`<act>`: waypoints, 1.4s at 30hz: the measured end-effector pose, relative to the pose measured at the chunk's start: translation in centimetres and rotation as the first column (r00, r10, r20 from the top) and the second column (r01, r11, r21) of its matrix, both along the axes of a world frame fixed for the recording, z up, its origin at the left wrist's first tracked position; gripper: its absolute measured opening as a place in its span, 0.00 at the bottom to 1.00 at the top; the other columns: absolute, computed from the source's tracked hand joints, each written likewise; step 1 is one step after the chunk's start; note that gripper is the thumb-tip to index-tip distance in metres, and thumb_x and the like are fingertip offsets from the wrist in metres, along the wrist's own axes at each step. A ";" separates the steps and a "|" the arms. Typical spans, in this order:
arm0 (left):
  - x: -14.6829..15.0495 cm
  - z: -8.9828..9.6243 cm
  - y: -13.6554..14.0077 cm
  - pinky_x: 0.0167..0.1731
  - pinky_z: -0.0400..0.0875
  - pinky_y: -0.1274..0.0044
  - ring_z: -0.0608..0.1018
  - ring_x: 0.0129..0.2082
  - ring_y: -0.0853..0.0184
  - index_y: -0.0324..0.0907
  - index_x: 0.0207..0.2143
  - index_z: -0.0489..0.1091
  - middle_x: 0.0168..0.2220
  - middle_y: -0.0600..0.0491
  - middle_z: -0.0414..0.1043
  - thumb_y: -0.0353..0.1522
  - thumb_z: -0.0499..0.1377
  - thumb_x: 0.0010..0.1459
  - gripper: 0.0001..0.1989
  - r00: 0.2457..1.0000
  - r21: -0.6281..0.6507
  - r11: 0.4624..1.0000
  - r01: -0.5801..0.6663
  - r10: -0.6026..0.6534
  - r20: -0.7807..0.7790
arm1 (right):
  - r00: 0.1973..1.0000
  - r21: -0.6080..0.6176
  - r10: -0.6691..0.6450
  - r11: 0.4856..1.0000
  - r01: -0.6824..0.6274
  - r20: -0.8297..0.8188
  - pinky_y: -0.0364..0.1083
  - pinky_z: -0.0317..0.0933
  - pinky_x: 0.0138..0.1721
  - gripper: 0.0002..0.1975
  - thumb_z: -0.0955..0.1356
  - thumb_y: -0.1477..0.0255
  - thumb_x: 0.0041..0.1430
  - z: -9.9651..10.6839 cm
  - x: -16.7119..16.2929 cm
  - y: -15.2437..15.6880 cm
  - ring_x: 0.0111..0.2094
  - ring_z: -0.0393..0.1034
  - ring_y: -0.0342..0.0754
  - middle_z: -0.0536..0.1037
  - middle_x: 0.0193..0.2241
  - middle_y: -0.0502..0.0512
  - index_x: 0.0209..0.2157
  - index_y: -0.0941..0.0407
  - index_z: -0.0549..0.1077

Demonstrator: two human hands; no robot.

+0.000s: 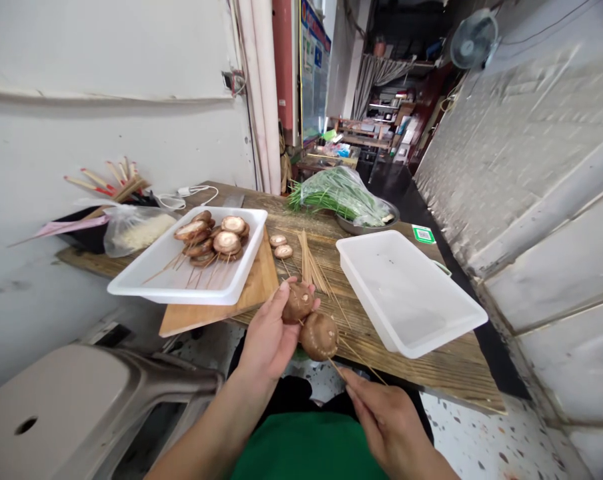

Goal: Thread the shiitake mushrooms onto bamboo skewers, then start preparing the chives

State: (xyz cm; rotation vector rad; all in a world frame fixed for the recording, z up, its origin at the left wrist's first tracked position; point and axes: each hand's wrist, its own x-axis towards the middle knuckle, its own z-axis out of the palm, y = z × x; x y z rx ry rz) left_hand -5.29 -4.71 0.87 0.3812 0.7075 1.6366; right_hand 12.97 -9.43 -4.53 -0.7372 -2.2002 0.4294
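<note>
My left hand (pixel 264 337) cups a brown mushroom (pixel 297 301), its fingers curled around the cap. A second mushroom (pixel 320 337) sits just below it, against the first. Both appear to be threaded on a thin bamboo skewer (pixel 335 367), whose lower end is pinched in my right hand (pixel 386 417). Another skewer (pixel 364 360) lies close by that hand; whether it is held too, I cannot tell. Beyond my left hand are two small mushrooms (pixel 283 251) and a bundle of loose skewers (pixel 310 263) on the wooden table (pixel 461 363).
Skewered mushrooms (pixel 227 243) fill part of a white tray (pixel 181 295), which rests partly on a cutting board (pixel 261 287). Another white tray (pixel 406 287) stands at right. Behind are bagged green vegetables (pixel 344 193) in a metal bowl (pixel 366 229). A stool (pixel 66 407) stands lower left.
</note>
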 end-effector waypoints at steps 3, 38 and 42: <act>-0.3 0.1 0.1 0.41 0.72 0.66 0.74 0.43 0.61 0.37 0.38 0.68 0.36 0.47 0.73 0.31 0.57 0.55 0.08 1.000 -0.044 0.999 0.017 -0.017 -0.002 | 1.000 0.014 0.003 1.000 -0.004 0.016 0.40 0.66 0.26 0.21 0.59 0.83 0.57 -0.1 0.3 0.0 0.20 0.69 0.43 0.73 0.22 0.53 0.52 0.61 0.64; 3.6 0.2 -1.3 0.35 0.71 0.72 0.76 0.32 0.66 0.42 0.43 0.64 0.36 0.51 0.73 0.36 0.60 0.51 0.17 0.995 -0.028 0.999 0.035 -0.037 -0.097 | 0.977 0.303 -0.208 0.935 0.183 0.051 0.41 0.61 0.16 0.16 0.56 0.82 0.60 -1.7 -0.4 -0.4 0.15 0.66 0.45 0.70 0.17 0.53 0.48 0.67 0.65; 3.2 0.4 -1.0 0.36 0.71 0.70 0.76 0.34 0.65 0.41 0.43 0.65 0.39 0.47 0.73 0.38 0.58 0.53 0.16 0.993 0.039 0.993 0.113 -0.112 -0.042 | 0.984 0.252 -0.168 0.951 0.179 -0.065 0.41 0.65 0.20 0.16 0.59 0.83 0.59 -1.7 -0.4 0.0 0.18 0.68 0.44 0.72 0.19 0.52 0.48 0.64 0.65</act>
